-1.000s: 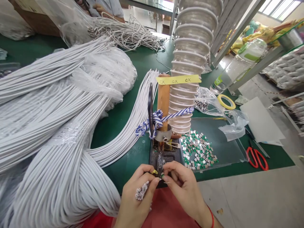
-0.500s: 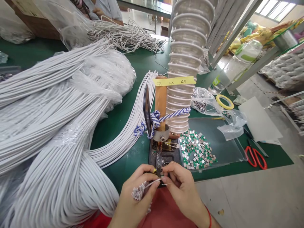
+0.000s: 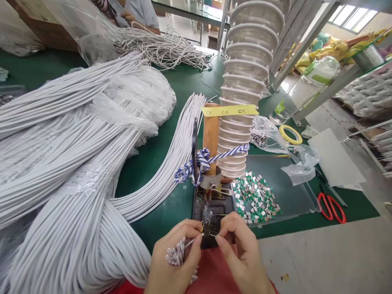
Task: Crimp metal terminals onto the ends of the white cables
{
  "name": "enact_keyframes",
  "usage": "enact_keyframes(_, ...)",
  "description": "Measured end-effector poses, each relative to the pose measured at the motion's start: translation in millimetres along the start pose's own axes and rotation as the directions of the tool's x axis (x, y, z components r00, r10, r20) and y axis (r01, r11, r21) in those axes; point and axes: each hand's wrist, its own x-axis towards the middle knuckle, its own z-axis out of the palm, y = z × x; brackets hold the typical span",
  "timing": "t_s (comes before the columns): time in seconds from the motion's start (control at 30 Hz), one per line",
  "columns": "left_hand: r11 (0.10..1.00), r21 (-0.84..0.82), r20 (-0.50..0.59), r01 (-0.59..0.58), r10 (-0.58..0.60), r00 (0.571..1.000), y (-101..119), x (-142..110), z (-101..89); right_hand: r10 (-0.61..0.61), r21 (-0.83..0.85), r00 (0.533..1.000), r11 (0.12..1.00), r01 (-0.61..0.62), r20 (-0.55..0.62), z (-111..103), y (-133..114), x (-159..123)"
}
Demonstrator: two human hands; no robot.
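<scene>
My left hand [image 3: 177,253] is closed round a bundle of white cables [image 3: 176,255], their cut ends poking out above the thumb. One cable of the bundle is pinched between thumb and index finger, its tip under the soldering iron. My right hand [image 3: 240,249] pinches a short thin wire [image 3: 212,234] at the fingertips, close to that cable tip. Just above both hands, a soldering iron with a wooden handle [image 3: 210,132] is fixed tip down over a dark base [image 3: 219,210]. Any small part at the cable tip is too small to make out.
Small green-and-silver connector boards [image 3: 255,198] are heaped on the right. Beyond them lie red-handled scissors [image 3: 332,208] and yellow tape [image 3: 290,134]. A ribbed duct [image 3: 252,61] rises behind the iron. Large white cable bundles [image 3: 76,183] fill the left. A person [image 3: 134,16] sits across the table.
My hands have come slightly down and apart, uncovering more of the base. The right fingertips have drawn away from the cable tip to the right. The view has shifted a little.
</scene>
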Motion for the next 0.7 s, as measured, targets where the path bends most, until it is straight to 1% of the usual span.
enact_keyframes(0.07, 1.0, -0.014, -0.01, 0.002, -0.002, 1.0, 1, 2, 0.4, -0.029, -0.023, 1.0, 0.999, 0.029, 0.005, 3, -2, 3)
enact_keyframes(0.3, 1.0, -0.016, -0.079, 0.0, -0.002, 0.997, 7, 2, 0.7, -0.037, 0.043, 0.999, 0.998, 0.037, -0.003, 7, -6, 11)
enact_keyframes(0.47, 0.994, -0.106, -0.134, 0.042, -0.056, 0.989, 13, 0, 1.6, -0.041, 0.063, 0.999, 0.997, 0.041, -0.007, 7, -7, 11)
enact_keyframes(0.53, 0.99, -0.127, -0.128, 0.053, -0.069, 0.989, 14, 1, 1.2, -0.041, 0.073, 0.999, 0.996, 0.042, -0.008, 7, -7, 11)
enact_keyframes(0.63, 0.988, -0.137, -0.079, 0.067, -0.078, 0.994, 13, 2, -0.9, -0.036, 0.077, 0.999, 0.996, 0.036, -0.002, 7, -6, 11)
enact_keyframes(0.7, 0.985, -0.147, -0.069, 0.09, -0.101, 0.993, 11, 1, -1.8, -0.019, 0.081, 1.0, 0.997, 0.019, 0.003, 6, -3, 8)
